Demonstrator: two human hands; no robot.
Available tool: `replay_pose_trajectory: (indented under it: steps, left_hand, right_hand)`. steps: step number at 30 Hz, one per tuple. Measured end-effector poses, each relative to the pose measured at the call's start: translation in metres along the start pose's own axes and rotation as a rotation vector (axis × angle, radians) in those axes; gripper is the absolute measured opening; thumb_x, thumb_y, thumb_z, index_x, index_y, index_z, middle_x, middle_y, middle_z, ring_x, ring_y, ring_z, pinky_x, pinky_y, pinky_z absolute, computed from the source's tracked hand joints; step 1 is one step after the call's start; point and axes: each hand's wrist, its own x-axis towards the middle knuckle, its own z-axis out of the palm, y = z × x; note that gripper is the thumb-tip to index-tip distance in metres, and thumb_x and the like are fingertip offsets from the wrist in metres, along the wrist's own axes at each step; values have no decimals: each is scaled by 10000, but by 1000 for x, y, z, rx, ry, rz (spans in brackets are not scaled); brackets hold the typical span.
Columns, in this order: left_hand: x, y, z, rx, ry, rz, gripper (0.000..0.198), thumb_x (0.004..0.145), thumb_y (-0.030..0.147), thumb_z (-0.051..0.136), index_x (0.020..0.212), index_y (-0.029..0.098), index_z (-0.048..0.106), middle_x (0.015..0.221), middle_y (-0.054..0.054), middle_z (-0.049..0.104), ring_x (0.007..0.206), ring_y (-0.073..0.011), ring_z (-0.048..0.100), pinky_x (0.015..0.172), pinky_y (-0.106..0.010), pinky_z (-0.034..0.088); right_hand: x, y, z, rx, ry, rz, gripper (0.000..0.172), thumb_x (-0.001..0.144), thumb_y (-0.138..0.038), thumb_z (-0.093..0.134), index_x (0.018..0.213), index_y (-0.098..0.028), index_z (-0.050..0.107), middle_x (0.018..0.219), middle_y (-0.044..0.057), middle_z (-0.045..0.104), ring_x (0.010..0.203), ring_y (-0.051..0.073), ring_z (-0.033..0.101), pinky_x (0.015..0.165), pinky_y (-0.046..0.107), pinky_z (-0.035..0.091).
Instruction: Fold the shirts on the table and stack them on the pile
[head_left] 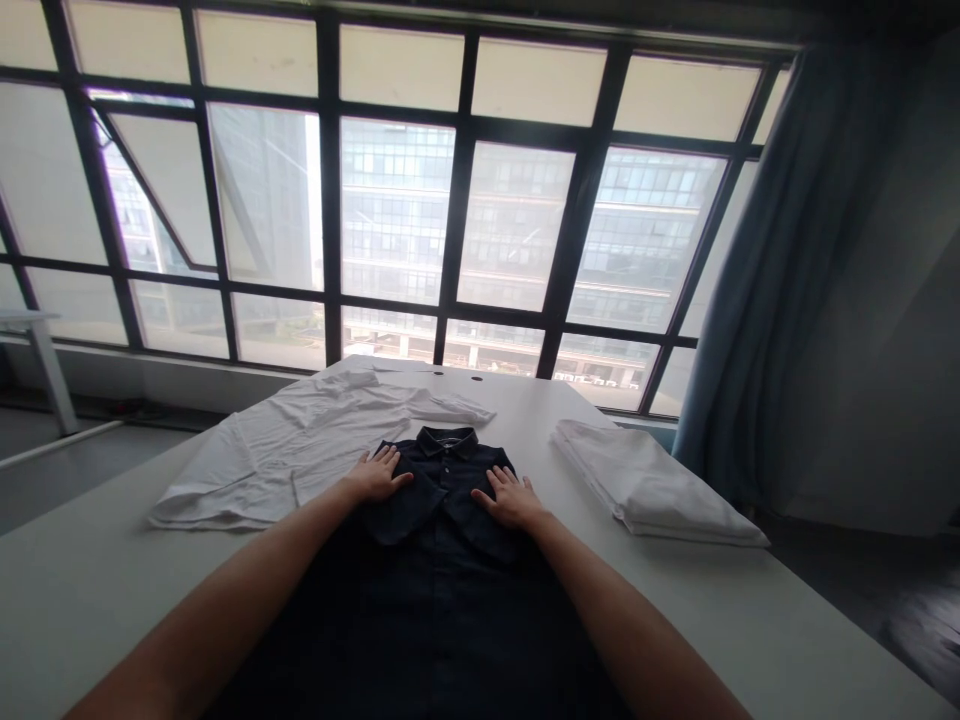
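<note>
A dark navy polo shirt [442, 580] lies flat on the white table [75, 590], its collar pointing away from me toward the window. My left hand [377, 474] rests palm down on the shirt's left shoulder, fingers spread. My right hand [508, 497] presses flat on the right shoulder in the same way. Neither hand grips the cloth. The shirt's sleeves appear folded in under my palms.
A white shirt [300, 450] lies spread out on the table to the left. A folded white cloth stack [652, 485] sits to the right. A large dark-framed window [450, 200] lies beyond the far edge, and a blue curtain [772, 280] hangs at right.
</note>
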Motion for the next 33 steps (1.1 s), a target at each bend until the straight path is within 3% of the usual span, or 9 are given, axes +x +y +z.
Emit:
replay_pose_trajectory:
  steps: [3,5,9,12,16,21,23,27,33]
  left_hand:
    - [8,-10,9,-39,-1,14,807,935,686,268,1535,147,309,1617,-156,133,1504,-315,99,1173,-576,66]
    - [13,-17,8,-85,6,20,795,923,685,311,1513,154,359,1609,-149,190,1498,-313,143,1180,-542,117]
    - [24,-27,-6,-178,145,-36,594,969,517,344,1413,158,510,1548,-130,381,1448,-270,314,1162,-381,259]
    - [36,-35,-17,-193,238,-146,486,939,404,438,1325,152,593,1431,-147,535,1347,-279,467,1099,-350,346]
    - [57,-43,-25,-218,178,-217,352,807,372,623,1050,144,737,1113,-131,726,1086,-300,653,900,-315,482]
    - [83,-49,-32,-275,117,-288,225,641,303,768,804,148,764,801,-80,753,818,-270,703,677,-279,506]
    - [89,-50,-37,-285,133,-303,216,632,288,776,802,157,768,813,-82,753,829,-270,703,677,-278,503]
    - [95,-47,-54,-295,223,-306,322,693,341,744,971,180,760,1000,-94,748,993,-282,674,763,-287,496]
    - [100,-27,-96,-344,528,-343,341,724,373,721,1013,192,743,1037,-91,735,1010,-291,651,811,-317,489]
  right_hand:
    - [9,7,7,37,-18,11,863,915,-732,244,1573,-177,195,1645,80,82,1514,265,30,1190,539,59]
    - [12,11,7,61,-7,12,840,920,-722,262,1560,-178,252,1641,88,125,1511,271,73,1191,527,91]
    - [28,19,-1,140,197,74,621,993,-532,299,1421,-131,505,1547,146,378,1416,257,356,1152,387,272]
    - [49,27,-10,150,320,157,514,977,-401,403,1365,-99,551,1424,167,526,1302,225,498,1087,284,351]
    - [76,36,-19,145,300,236,494,895,-336,532,1316,-82,587,1313,198,609,1224,260,573,989,295,443]
    - [99,42,-26,163,208,282,351,730,-244,662,1064,-157,726,1032,112,744,989,246,692,770,263,522]
    - [103,44,-30,167,201,296,296,704,-207,659,985,-167,744,987,100,753,955,248,701,738,259,520]
    - [102,44,-43,154,280,304,361,717,-166,605,1059,-171,721,1078,123,733,1049,274,671,807,278,500]
    - [95,38,-81,148,539,286,353,751,-181,587,1094,-166,672,1035,134,726,1004,288,664,832,308,480]
